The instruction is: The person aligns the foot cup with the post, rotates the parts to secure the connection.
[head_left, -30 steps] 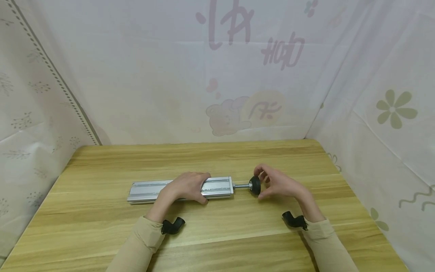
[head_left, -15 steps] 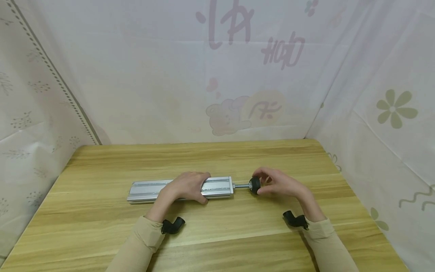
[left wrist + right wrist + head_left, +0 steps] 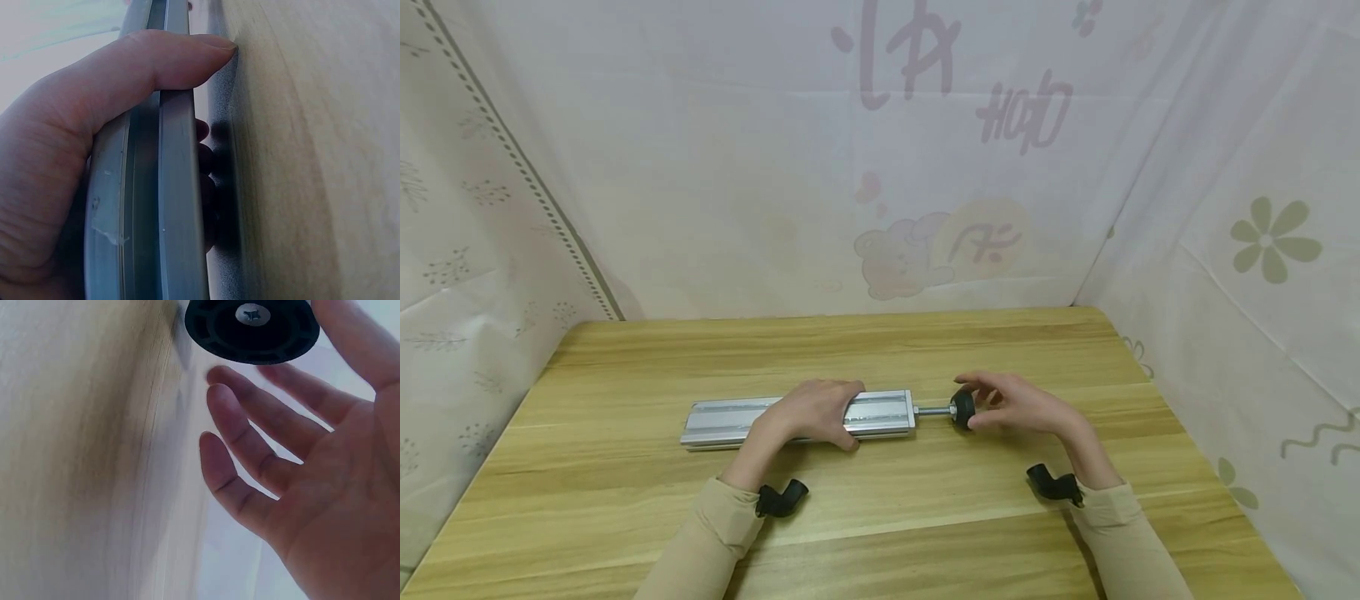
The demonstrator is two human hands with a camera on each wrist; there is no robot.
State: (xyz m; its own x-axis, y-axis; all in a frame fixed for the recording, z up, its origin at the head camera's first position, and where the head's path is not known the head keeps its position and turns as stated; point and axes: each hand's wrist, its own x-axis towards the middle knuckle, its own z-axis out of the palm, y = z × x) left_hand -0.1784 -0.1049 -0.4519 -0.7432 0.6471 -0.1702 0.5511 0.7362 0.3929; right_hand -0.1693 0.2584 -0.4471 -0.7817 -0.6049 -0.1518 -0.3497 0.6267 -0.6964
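Note:
A silver aluminium profile (image 3: pixel 880 408) with long slots lies lengthwise on the table. My left hand (image 3: pixel 816 412) grips it across the middle; in the left wrist view the thumb (image 3: pixel 181 59) lies over one side and the fingertips show beneath the far edge. From the profile's right end a threaded rod (image 3: pixel 934 411) sticks out, bearing a black round levelling foot (image 3: pixel 962 411). My right hand (image 3: pixel 1026 406) holds this foot between thumb and index finger at its rim. The right wrist view shows the foot's underside with a cross-head screw (image 3: pixel 252 315); the other fingers are loosely bent, away from it.
The wood-grain table (image 3: pixel 880 533) reaches back to a printed white cloth (image 3: pixel 737 183), with more cloth at both sides. A black camera mount (image 3: pixel 782 498) sits at the left wrist and another black mount (image 3: pixel 1052 483) at the right.
My right thumb and index finger have come in from wide apart onto the foot's rim, then the index finger has straightened a little. The left hand and the profile stay put.

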